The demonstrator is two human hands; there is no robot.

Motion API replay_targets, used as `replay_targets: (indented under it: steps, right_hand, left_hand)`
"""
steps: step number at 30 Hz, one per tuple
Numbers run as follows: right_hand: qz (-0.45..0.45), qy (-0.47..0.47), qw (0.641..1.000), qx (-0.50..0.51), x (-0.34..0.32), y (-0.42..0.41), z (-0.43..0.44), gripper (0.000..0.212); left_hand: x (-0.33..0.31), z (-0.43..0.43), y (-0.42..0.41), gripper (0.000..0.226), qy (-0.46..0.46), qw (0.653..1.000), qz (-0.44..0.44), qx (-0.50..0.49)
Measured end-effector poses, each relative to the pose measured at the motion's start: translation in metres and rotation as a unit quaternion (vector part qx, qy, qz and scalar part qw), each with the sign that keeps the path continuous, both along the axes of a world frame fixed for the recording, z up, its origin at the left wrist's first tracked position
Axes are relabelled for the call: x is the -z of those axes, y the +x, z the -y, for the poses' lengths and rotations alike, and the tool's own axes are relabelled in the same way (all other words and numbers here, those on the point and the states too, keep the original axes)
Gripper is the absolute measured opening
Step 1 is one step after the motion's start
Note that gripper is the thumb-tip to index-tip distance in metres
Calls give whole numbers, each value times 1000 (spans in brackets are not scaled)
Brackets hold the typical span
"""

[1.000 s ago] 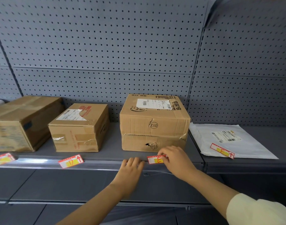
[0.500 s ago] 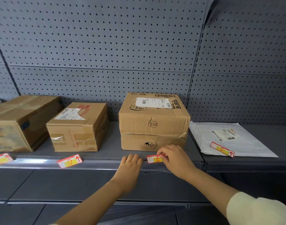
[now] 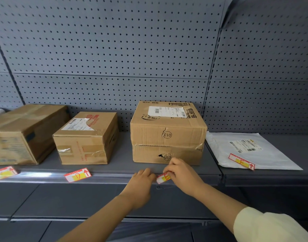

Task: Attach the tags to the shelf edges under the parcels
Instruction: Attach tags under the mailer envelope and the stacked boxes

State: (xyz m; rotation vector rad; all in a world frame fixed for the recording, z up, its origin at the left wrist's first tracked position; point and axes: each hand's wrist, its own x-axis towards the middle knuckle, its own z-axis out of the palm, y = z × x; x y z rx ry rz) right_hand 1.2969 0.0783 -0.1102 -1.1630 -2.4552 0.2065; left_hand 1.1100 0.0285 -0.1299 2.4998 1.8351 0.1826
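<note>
At shelf edge, L hand now against tag.

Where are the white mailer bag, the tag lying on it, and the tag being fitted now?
White plastic mailer bag (image 3: 275, 159): head view, bare plastic right of its label.
Red-and-yellow paper tag (image 3: 241, 161) on the bag: head view, yellow middle.
Pinched red-and-white paper tag (image 3: 162, 178): head view, uncovered left end.

Grey perforated metal back panel

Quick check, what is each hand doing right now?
Left hand: open, fingers on the grey metal shelf edge.
Right hand: pinching the red-and-white paper tag.
</note>
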Motion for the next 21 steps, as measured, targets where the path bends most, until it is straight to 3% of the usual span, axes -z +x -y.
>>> replay_targets:
  steps: [8,13,21]
  right_hand:
    - [-8,37,999,34,0,-4,0,8]
    - [27,66,997,36,0,4,1,14]
    - [0,38,997,61,6,10,5,17]
  left_hand:
    - [-3,0,-3,51,-1,1000,12,6]
    - [-14,-7,2,38,39,999,12,17]
    - [-20,-16,-3,30,44,999,-9,23]
